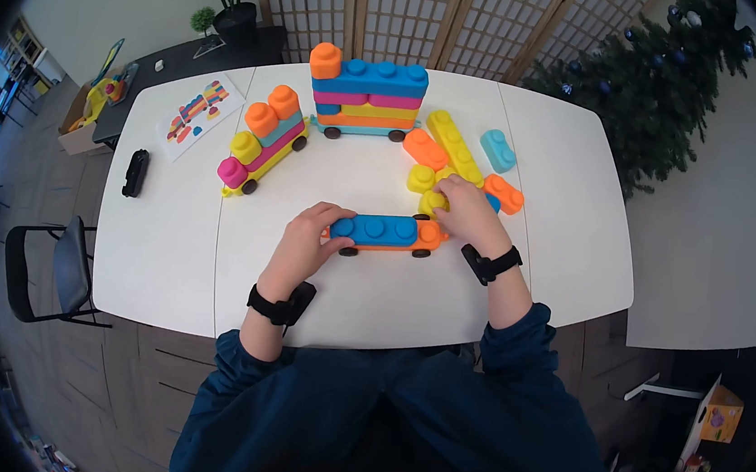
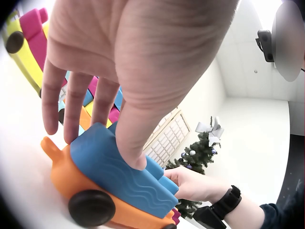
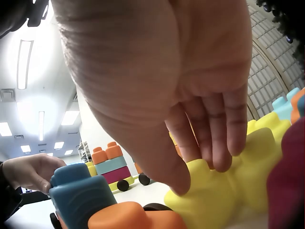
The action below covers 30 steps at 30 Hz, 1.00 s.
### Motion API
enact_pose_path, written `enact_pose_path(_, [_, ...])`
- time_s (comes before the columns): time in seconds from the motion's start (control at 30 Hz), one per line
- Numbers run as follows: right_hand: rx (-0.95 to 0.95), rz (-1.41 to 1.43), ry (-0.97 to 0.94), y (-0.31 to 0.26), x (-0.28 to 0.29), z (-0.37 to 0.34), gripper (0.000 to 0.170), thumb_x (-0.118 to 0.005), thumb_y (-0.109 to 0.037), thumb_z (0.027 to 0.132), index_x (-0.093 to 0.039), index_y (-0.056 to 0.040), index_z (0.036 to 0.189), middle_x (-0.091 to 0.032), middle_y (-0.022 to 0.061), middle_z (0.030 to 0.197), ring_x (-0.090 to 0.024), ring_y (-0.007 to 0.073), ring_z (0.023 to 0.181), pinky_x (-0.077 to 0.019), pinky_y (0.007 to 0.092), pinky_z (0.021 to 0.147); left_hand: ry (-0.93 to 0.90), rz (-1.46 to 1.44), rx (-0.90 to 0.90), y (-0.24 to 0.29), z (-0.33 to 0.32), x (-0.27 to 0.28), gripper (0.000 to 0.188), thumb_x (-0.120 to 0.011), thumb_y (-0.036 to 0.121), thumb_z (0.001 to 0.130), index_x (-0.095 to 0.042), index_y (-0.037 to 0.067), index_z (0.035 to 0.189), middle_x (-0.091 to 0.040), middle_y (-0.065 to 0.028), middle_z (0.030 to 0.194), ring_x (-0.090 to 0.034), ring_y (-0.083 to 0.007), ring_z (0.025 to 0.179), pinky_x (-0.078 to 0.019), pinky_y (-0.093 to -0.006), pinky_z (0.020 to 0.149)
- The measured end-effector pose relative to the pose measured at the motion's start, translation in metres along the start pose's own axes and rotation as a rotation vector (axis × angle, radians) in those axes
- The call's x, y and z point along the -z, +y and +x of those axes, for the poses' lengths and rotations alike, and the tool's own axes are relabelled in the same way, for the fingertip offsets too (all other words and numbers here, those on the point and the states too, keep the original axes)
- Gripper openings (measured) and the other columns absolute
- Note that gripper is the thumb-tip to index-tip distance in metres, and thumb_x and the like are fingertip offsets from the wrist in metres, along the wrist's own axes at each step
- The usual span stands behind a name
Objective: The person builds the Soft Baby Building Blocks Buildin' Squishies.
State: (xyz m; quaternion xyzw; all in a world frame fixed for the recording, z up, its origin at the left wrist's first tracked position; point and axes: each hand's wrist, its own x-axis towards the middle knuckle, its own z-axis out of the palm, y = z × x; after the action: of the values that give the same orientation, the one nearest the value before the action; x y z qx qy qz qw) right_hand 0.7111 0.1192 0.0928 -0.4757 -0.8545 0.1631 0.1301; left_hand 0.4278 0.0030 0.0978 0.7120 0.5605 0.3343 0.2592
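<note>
A long blue block (image 1: pixel 375 228) lies on an orange wheeled base (image 1: pixel 430 235) near the person. The left hand (image 1: pixel 305 238) holds its left end, thumb on the near side; in the left wrist view the thumb presses the blue block (image 2: pixel 119 174) above the orange base (image 2: pixel 71 176). To the right, the right hand (image 1: pixel 471 213) has thumb and fingers around a small yellow block (image 1: pixel 433 204). The right wrist view shows the thumb of the right hand (image 3: pixel 157 95) against that yellow block (image 3: pixel 205 195), with fingertips on its far side.
Behind stand a tall block vehicle (image 1: pixel 368 99) and a yellow-based one (image 1: pixel 268 148). Loose pieces around the right hand include a long yellow block (image 1: pixel 455 148), an orange block (image 1: pixel 503 194) and a light blue block (image 1: pixel 498 151). A printed sheet (image 1: pixel 199 114) and black object (image 1: pixel 136 173) lie left.
</note>
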Motion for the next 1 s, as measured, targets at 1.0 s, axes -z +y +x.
enact_pose_path(1.0, [0.153, 0.355, 0.026, -0.019, 0.011, -0.047, 0.031, -0.079, -0.002, 0.077, -0.067, 0.0002, 0.106, -0.060, 0.0099, 0.095, -0.063, 0.0242, 0.081, -0.0532, 0.0332, 0.073, -0.005, -0.036, 0.061, 0.001, 0.001, 0.001, 0.040, -0.082, 0.008, 0.077, -0.071, 0.007, 0.115, -0.069, -0.0122, 0.108, -0.067, -0.0333, 0.097, -0.0547, -0.0385, 0.087])
